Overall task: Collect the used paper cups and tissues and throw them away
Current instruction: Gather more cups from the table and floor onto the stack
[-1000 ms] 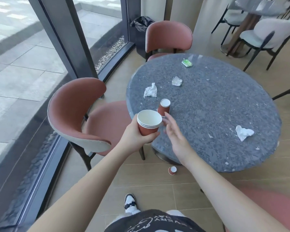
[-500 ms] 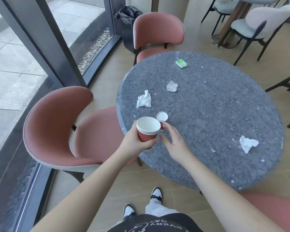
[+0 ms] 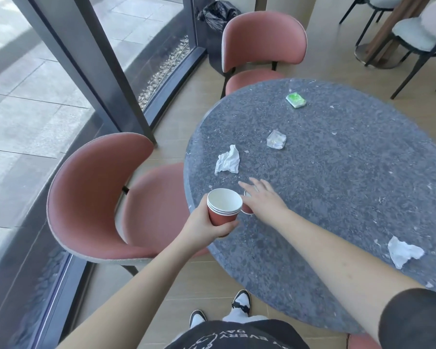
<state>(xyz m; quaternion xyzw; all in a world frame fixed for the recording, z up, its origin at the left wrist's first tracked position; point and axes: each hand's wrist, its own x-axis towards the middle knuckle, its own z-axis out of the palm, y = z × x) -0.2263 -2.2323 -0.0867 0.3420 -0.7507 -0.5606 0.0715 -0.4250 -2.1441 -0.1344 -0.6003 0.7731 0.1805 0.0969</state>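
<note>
My left hand grips a stack of nested red paper cups with white interiors, fingers curled round its wall, just off the near-left edge of the round grey speckled stone tabletop. My right hand now lies over the single red paper cup that stands just beside the stack at that edge. Half a second ago its white rim was still in plain view beyond my fingertips; now the palm covers most of it, and only a sliver of red wall shows beneath. The right fingers are extended and spread; I cannot tell whether the thumb has closed on the cup underneath.

In my judgement this is the start of the grasp, with nesting the cup into the stack to follow.

Not yet collected: a crumpled white tissue near the left edge, a crumpled translucent wrapper toward the centre, a green-and-white packet near the far edge, and a second crumpled white tissue at the near-right edge. A bin lined with a black bag stands beyond the far pink chair.
</note>
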